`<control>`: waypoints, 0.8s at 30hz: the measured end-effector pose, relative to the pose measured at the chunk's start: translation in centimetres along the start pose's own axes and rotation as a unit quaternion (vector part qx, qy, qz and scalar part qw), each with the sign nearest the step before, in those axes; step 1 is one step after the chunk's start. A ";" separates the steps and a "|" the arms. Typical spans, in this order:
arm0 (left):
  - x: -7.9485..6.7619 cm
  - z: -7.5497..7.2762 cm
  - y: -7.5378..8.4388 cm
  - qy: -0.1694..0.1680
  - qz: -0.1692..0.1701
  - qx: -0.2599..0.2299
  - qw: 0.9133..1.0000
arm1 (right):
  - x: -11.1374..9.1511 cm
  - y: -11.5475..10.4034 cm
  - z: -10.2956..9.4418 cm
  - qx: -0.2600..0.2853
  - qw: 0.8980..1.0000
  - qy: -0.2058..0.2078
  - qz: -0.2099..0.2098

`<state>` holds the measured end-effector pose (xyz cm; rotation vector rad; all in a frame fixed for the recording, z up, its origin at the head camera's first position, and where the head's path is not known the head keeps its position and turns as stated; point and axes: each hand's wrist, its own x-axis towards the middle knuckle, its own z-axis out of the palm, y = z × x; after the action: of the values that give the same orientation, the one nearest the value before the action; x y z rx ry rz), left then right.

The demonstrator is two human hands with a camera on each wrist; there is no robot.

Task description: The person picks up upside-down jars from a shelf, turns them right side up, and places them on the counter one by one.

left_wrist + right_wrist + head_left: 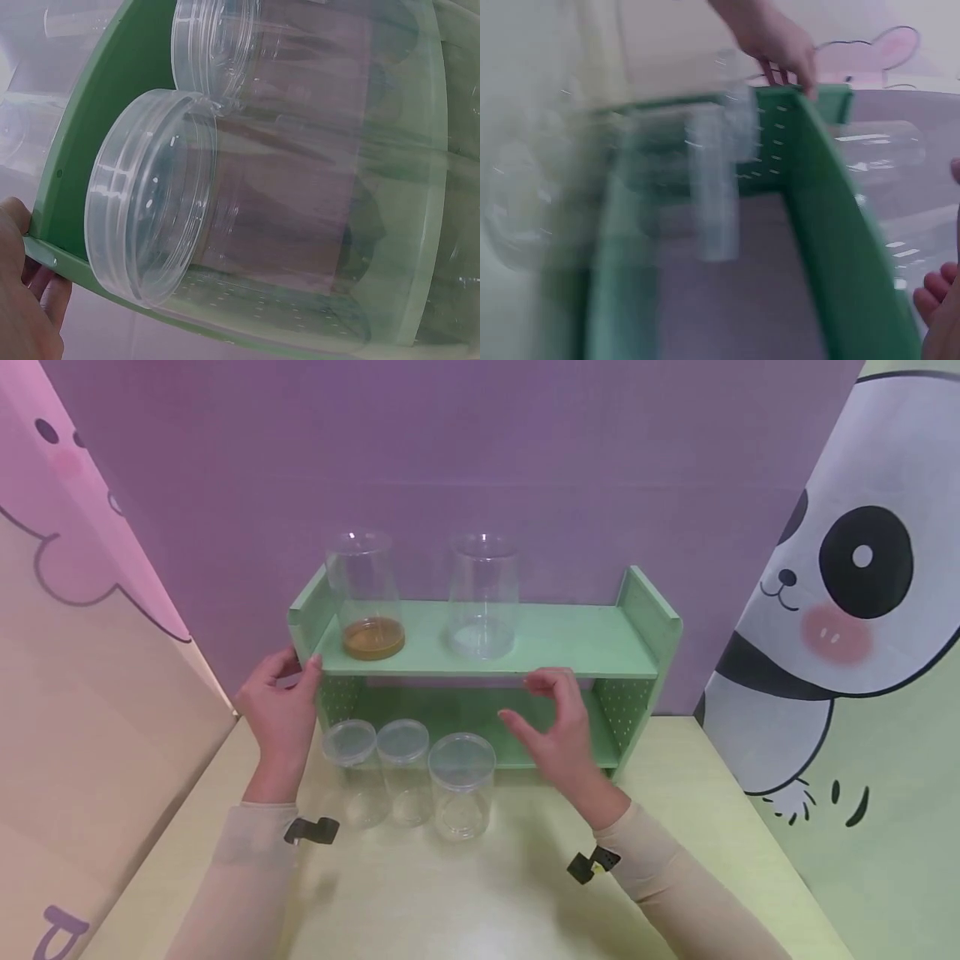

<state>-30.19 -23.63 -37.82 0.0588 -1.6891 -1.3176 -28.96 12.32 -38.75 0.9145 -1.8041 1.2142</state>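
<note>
A small green two-tier shelf [570,635] stands on the table. At its left side panel my left hand [283,706] grips the edge, thumb in front and fingers behind. My right hand [558,735] is held before the shelf's right half, thumb and fingers curved apart around nothing. Up on the top tier are a clear container with a brown bottom [373,639] and a fully clear container [483,597]. In front of the shelf stand three clear lidded jars: a left jar [350,743], a middle jar [403,742] and a wider right jar [462,764].
Behind the shelf rises a purple wall [480,443]. A panda picture [862,560] covers the right-hand panel, and a pink cartoon panel [82,510] borders the left. The pale tabletop [450,902] extends toward me.
</note>
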 end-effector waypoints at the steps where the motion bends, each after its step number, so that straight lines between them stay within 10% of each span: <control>1: 0.0 0.0 0.0 0.000 0.001 0.001 1.000 | 0.8 -0.2 -0.2 0.001 1.000 -0.003 0.012; 12: 0.1 0.0 -0.3 -0.004 -0.005 0.003 1.000 | 7.8 -0.4 0.1 0.023 0.975 -0.049 0.216; 24: 0.1 -0.1 -0.1 -0.002 0.002 0.007 1.000 | 10.5 1.1 1.5 -0.024 0.962 -0.092 0.256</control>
<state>-30.22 -23.80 -37.82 0.0615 -1.7021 -1.3041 -34.96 9.65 -30.30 0.5575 -2.3020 1.4215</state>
